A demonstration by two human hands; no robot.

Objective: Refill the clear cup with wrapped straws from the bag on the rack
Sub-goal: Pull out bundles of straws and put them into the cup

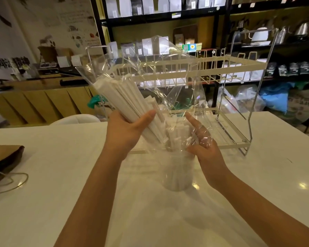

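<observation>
A clear cup (178,173) stands on the white table (61,175) in front of me, with several white wrapped straws in it. My left hand (127,131) grips a bundle of wrapped straws (121,98) that slants up and to the left over the cup. A clear plastic bag (168,68) billows around and above the bundle. My right hand (202,145) is beside the cup's rim, partly inside the bag's lower film and holding it. The straws' lower ends reach the cup's mouth.
A cream and chrome wire rack (239,72) stands just behind the cup. A brown paper bag with cord handles (4,161) lies at the table's left edge. A white chair back (75,119) shows beyond the far edge. Dark shelving with pouches and kettles fills the background.
</observation>
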